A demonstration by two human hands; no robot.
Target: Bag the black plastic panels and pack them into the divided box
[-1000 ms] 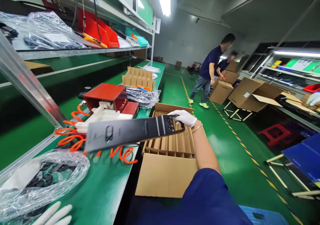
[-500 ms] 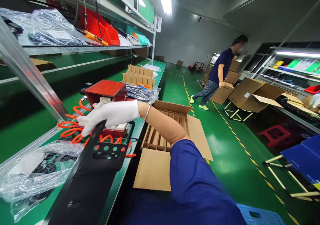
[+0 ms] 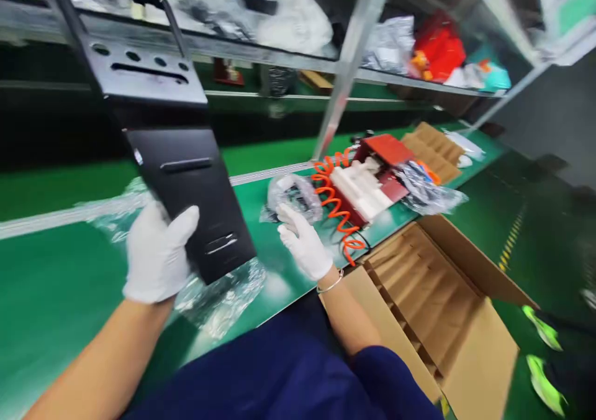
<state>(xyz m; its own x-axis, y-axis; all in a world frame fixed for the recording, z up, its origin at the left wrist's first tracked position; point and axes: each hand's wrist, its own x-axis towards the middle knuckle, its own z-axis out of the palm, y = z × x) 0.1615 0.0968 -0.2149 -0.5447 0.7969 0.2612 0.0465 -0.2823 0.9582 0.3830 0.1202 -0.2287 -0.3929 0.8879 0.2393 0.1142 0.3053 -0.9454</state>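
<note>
Black panel [image 3: 186,184] swapped to the left hand [image 3: 156,252], grip clamped near its low end, probably to steady it, leaving the right hand [image 3: 305,243] loosely open near a plastic bag [image 3: 298,190].

- Red machine [image 3: 388,150], white fixture [image 3: 359,185] on it; on bench [image 3: 41,289].
- Hose [image 3: 328,190], orange, coiled; beside machine.
- Partition [image 3: 432,146], ribbed cardboard; on bench beyond machine.
- Bag [image 3: 421,189], clear, dark contents; just beside machine.
- Shelf [image 3: 279,54], above bench.
- Red bin [image 3: 440,48]; on shelf.
- Teal bin [image 3: 494,75]; on shelf, near red bin.
- Shoes [image 3: 542,383], 2, bright green; on floor [image 3: 484,221].
- Stripe [image 3: 512,240], yellow and dark; on floor.
</note>
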